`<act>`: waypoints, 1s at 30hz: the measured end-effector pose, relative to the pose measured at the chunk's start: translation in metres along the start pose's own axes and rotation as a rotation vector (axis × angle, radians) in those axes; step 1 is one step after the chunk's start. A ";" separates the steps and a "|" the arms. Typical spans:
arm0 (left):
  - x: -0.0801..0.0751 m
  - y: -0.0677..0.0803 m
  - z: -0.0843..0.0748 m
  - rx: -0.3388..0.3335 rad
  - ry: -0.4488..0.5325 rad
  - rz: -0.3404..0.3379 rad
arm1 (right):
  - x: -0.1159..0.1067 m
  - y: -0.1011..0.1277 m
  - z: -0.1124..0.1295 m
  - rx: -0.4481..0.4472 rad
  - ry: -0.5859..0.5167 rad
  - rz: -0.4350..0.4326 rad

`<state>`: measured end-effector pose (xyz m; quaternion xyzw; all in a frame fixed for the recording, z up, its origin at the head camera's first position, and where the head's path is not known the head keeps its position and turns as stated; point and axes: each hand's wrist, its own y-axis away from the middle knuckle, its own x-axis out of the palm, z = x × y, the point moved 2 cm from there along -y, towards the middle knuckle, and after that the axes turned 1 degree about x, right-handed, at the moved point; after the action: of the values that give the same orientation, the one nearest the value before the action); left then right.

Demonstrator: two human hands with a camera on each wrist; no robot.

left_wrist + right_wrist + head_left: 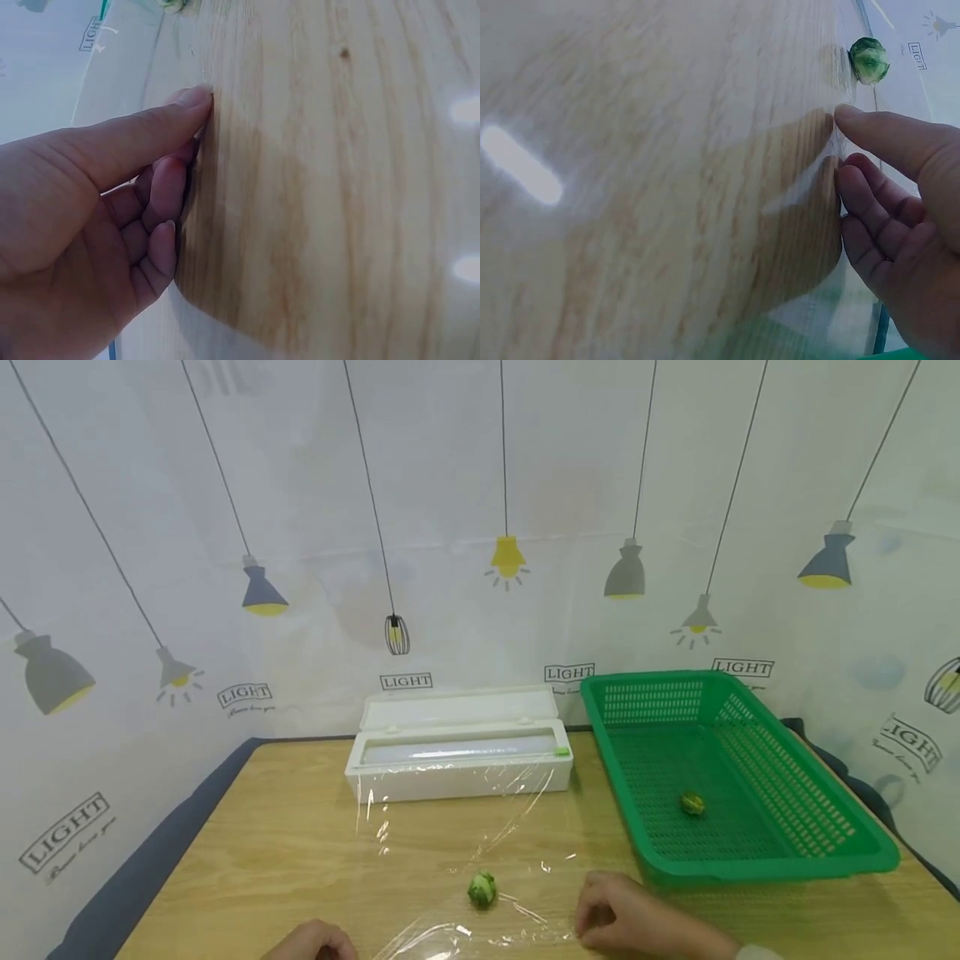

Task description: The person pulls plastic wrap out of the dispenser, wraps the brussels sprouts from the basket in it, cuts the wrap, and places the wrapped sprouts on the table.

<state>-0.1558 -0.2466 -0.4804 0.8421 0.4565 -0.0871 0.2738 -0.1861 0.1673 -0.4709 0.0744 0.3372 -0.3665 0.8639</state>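
Observation:
A sheet of clear cling film [420, 868] stretches from a white dispenser box [465, 783] toward me over the wooden table. One Brussels sprout [482, 890] sits in the film's area, between my hands. My left hand [315, 941] pinches the film's near left edge, thumb against forefinger; its other fingers [166, 187] are curled. At the near right edge my right hand [637, 917] holds the film with thumb and bent fingers; the exact contact is partly hidden. The right wrist view shows the same sprout [869, 61] just beyond the thumb.
A green plastic basket [637, 827] stands on the right, close to my right hand, with another sprout [692, 803] inside. The box's lid [459, 708] is raised at the back, and a green slider [562, 751] sits on its right end. Behind hangs a lamp-printed curtain [450, 485].

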 end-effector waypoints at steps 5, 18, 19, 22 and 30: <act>-0.002 0.000 -0.001 0.134 -0.009 0.022 | -0.001 -0.003 -0.001 -0.022 0.034 -0.020; -0.012 0.005 -0.016 0.273 -0.098 -0.048 | -0.006 -0.013 0.009 -0.019 -0.014 -0.095; -0.013 0.006 -0.018 0.281 -0.121 -0.070 | -0.007 -0.015 0.010 -0.019 0.001 -0.110; -0.016 0.008 -0.024 0.314 -0.211 -0.149 | -0.008 -0.018 0.013 0.009 0.019 -0.143; -0.019 0.005 -0.036 0.380 -0.258 -0.316 | -0.009 -0.031 0.018 0.111 0.027 -0.273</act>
<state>-0.1661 -0.2431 -0.4415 0.7785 0.5191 -0.3196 0.1498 -0.2021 0.1438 -0.4476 0.0803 0.3351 -0.4977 0.7960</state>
